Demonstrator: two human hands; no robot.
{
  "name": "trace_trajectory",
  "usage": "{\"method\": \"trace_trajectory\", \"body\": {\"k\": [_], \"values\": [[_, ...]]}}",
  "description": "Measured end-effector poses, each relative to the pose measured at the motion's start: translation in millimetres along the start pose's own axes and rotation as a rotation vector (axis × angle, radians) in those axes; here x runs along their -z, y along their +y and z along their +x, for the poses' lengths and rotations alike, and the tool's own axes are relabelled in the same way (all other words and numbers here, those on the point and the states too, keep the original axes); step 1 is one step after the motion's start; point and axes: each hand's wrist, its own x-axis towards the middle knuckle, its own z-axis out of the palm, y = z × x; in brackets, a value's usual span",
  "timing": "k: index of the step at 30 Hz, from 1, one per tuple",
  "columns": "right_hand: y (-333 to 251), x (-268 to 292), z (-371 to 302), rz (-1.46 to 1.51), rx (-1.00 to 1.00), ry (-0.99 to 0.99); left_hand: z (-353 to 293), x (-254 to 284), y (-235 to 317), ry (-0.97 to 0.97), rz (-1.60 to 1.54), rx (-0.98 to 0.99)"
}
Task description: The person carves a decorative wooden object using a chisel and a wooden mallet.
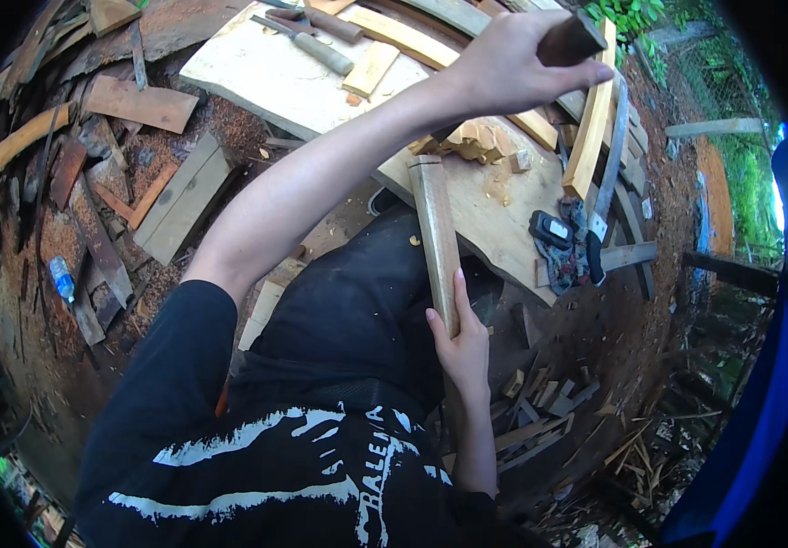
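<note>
My left arm crosses up and to the right, and my left hand [508, 59] is closed round a thick, dark, round wooden handle [573, 40]. The handle's end faces me; the rest of that tool is hidden. My right hand [463, 340] grips the near end of a squared wooden bar [435, 233], thumb on one side and fingers on the other. A thin cut line crosses the bar near its far end, which lies at the edge of the pale wooden work slab [513, 219]. Beside that end sits a scalloped, carved-looking piece of wood [481, 142].
A chisel-like tool [321, 53] and a small wood block [372, 68] lie at the slab's far left. On the right are a black tape measure [551, 229], a patterned cloth [569, 260] and a long black-handled blade [609, 173]. Scrap boards [189, 196] and a plastic bottle [62, 279] litter the ground.
</note>
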Motion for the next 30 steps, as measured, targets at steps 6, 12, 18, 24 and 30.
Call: {"method": "trace_trajectory", "body": {"k": [6, 12, 18, 24, 30], "values": [[-6.1, 4.1, -1.3, -0.004, -0.066, -0.04, -2.8, 5.1, 18.2, -0.051, 0.002, 0.152], [-8.0, -2.8, -2.2, 0.008, -0.022, -0.001, -0.9, 6.5, 16.6, -0.118, -0.021, 0.25], [-6.6, -4.3, -3.2, 0.021, -0.05, -0.013, -0.1, 5.1, 15.3, -0.128, 0.026, 0.207], [-8.0, -4.1, -2.9, 0.015, -0.015, 0.006, 1.3, 6.6, 16.3, -0.123, -0.029, 0.244], [-6.5, -5.1, -3.2, 0.023, -0.029, 0.001, 1.7, 7.4, 18.0, -0.131, -0.038, 0.274]]}}
